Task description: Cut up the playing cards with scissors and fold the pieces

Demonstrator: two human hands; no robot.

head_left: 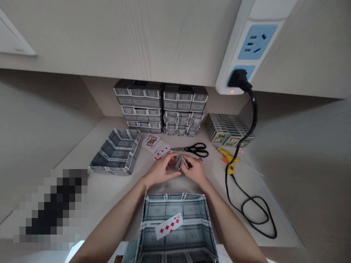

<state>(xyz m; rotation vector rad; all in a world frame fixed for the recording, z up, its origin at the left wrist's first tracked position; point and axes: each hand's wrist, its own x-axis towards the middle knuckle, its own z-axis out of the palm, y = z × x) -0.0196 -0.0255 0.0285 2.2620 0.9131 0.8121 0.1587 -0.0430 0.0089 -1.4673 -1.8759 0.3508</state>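
both hands (pixel 159 171) curled toward each other, bare forearms (pixel 116 219) slanting inward.

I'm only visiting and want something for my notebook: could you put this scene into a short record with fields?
Left hand: at a small bunch of cards, grip unclear
Right hand: holding that bunch
Nearest the body: near tray, patterned, with a red-diamond card inside
Just beyond the hands: scissors, loose cards
Left side: another patterned tray
Right side: yellow glue gun
Back: stacked patterned boxes
Power strip: black plug inserted
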